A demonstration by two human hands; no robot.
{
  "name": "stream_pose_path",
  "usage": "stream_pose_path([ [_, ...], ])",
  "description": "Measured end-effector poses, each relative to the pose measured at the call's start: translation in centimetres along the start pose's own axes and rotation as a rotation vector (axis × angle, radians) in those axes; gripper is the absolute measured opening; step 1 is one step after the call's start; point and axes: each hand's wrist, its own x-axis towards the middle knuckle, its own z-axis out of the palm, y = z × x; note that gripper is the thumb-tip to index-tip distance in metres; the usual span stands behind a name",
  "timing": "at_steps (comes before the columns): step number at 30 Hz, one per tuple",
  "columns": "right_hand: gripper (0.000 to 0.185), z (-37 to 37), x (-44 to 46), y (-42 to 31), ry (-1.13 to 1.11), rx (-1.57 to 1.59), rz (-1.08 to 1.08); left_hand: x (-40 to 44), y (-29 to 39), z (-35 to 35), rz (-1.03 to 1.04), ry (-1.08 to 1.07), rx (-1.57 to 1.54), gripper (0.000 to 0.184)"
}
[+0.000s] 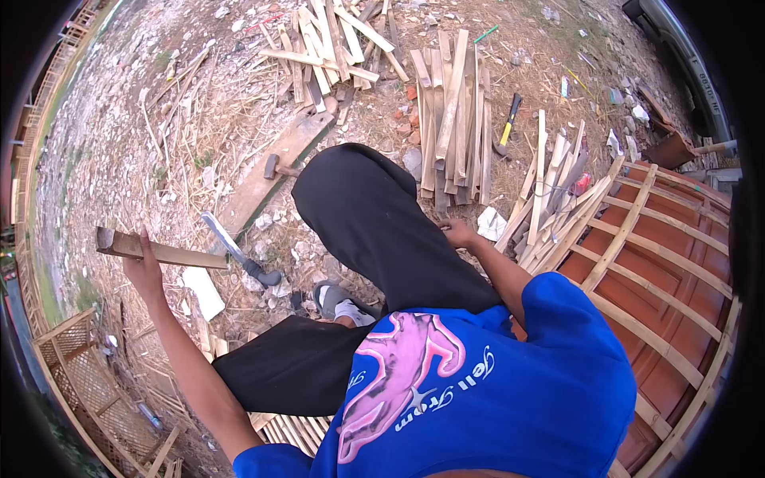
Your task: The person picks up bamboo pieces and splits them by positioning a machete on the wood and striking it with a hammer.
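My left hand (144, 273) is closed around a short split piece of wood (187, 255), held out at the left with its cut end facing away. Close to that piece lies a machete (226, 239) with a dark handle, its blade against a wooden plank (299, 135). A hammer (274, 167) rests on the plank, its handle partly hidden by my knee. My right hand (459, 233) is low beside my right knee, near the lower end of a stack of wooden strips (452, 119). Its fingers look curled, and what they hold, if anything, cannot be made out.
More strips lie in a loose pile (331, 44) at the top and in a bundle (550, 187) to the right. A yellow-and-black-handled hammer (508, 126) lies beside the stack. A slatted wooden frame (637, 207) covers brown panels at right. A vehicle (693, 64) stands at upper right.
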Motion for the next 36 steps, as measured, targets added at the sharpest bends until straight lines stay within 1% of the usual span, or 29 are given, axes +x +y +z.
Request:
stream_pose_path([
  [2, 0.035, -0.2, -0.3, 1.1, 0.031, 0.022, -0.022, -0.4, 0.2, 0.4, 0.024, 0.006, 0.006, 0.047],
  [3, 0.033, 2.7, 4.3, -2.8, 0.019, 0.041, -0.171, 2.7, 1.4, -2.2, 0.102, 0.078, 0.049, 0.047],
  [5, 0.030, 0.6, 1.8, -3.7, 0.104, -0.031, -0.237, 0.9, 1.6, -0.1, 0.080, 0.037, 0.024, 0.047],
  [6, 0.022, 0.0, 1.3, -4.1, 0.140, 0.057, -0.292, -0.2, 3.1, 0.3, 0.035, 0.021, 0.021, 0.047],
  [7, 0.023, -0.7, 1.0, -6.4, 0.208, 0.118, -0.393, -0.5, 3.8, 0.8, 0.040, 0.040, -0.012, 0.046],
  [9, 0.023, -1.2, -0.7, -13.9, 0.298, 0.234, -0.576, -0.4, 5.0, 0.5, 0.036, 0.031, -0.024, 0.047],
  [11, 0.024, 0.3, -2.2, -22.8, 0.368, 0.273, -0.827, -0.2, 6.7, -0.1, 0.103, 0.155, -0.038, 0.046],
  [12, 0.025, 1.5, -4.5, -27.4, 0.362, 0.175, -0.930, -0.1, 7.1, -0.1, 0.112, 0.158, -0.114, 0.044],
  [13, 0.027, 3.4, -6.0, -31.3, 0.377, 0.016, -1.081, 0.2, 7.7, -0.5, 0.124, 0.170, -0.174, 0.042],
  [14, 0.033, 5.8, -8.4, -34.6, 0.279, -0.058, -1.185, -0.3, 9.7, -0.3, 0.060, 0.223, -0.331, 0.039],
  [15, 0.043, 7.6, -9.0, -37.3, 0.165, -0.260, -1.266, -0.3, 10.1, 0.3, 0.079, 0.274, -0.439, 0.037],
  [16, 0.049, 10.0, -9.8, -39.5, 0.124, -0.446, -1.384, 0.2, 9.8, 0.2, 0.072, 0.241, -0.474, 0.036],
  [17, 0.055, 12.4, -10.4, -41.3, 0.098, -0.617, -1.507, 0.1, 11.3, -0.2, 0.072, 0.303, -0.509, 0.035],
  [18, 0.066, 14.0, -10.3, -42.7, 0.029, -0.826, -1.496, 0.5, 11.4, 0.2, 0.051, 0.369, -0.566, 0.034],
  [19, 0.076, 15.3, -9.6, -43.5, 0.039, -0.953, -1.491, 0.5, 12.2, 0.0, 0.002, 0.386, -0.646, 0.033],
  [21, 0.084, 17.3, -7.2, -43.3, 0.105, -1.028, -1.520, 0.4, 12.4, -0.4, -0.091, 0.360, -0.775, 0.032],
  [23, 0.089, 18.0, -6.7, -43.7, 0.069, -1.129, -1.453, 0.6, 12.9, -0.7, -0.146, 0.380, -0.911, 0.032],
  [24, 0.077, 18.2, -6.1, -43.5, 0.064, -1.086, -1.472, 0.6, 13.2, -0.6, -0.176, 0.366, -0.980, 0.032],
  [25, 0.073, 18.2, -6.1, -43.6, 0.063, -1.059, -1.443, 0.4, 13.4, -0.9, -0.235, 0.305, -1.085, 0.039],
  [27, 0.066, 17.3, -6.0, -43.4, 0.058, -1.020, -1.371, 0.6, 13.1, -0.1, -0.320, 0.337, -1.138, 0.047],
  [28, 0.054, 16.5, -5.4, -42.5, 0.131, -0.923, -1.533, 0.4, 12.8, -0.2, -0.241, 0.228, -1.188, 0.057],
  [29, 0.053, 14.9, -4.9, -41.6, 0.151, -0.895, -1.497, 0.0, 12.7, 0.1, -0.234, 0.140, -1.131, 0.063],
  [31, 0.052, 11.7, -4.7, -39.0, 0.208, -0.814, -1.415, -0.5, 12.7, 0.2, -0.307, 0.005, -0.927, 0.066],
  [32, 0.050, 9.8, -5.1, -37.1, 0.245, -0.782, -1.231, -0.8, 12.2, 0.1, -0.318, -0.081, -0.768, 0.066],
  [33, 0.052, 7.6, -4.2, -34.5, 0.338, -0.704, -1.167, -0.8, 11.3, -0.2, -0.319, -0.158, -0.604, 0.066],
  [34, 0.053, 5.3, -2.4, -31.3, 0.427, -0.625, -1.112, -0.7, 9.9, -0.6, -0.305, -0.153, -0.621, 0.066],
  [36, 0.061, 0.9, 0.2, -23.8, 0.627, -0.486, -0.789, -0.9, 8.6, -1.3, -0.296, -0.099, -0.634, 0.065],
])
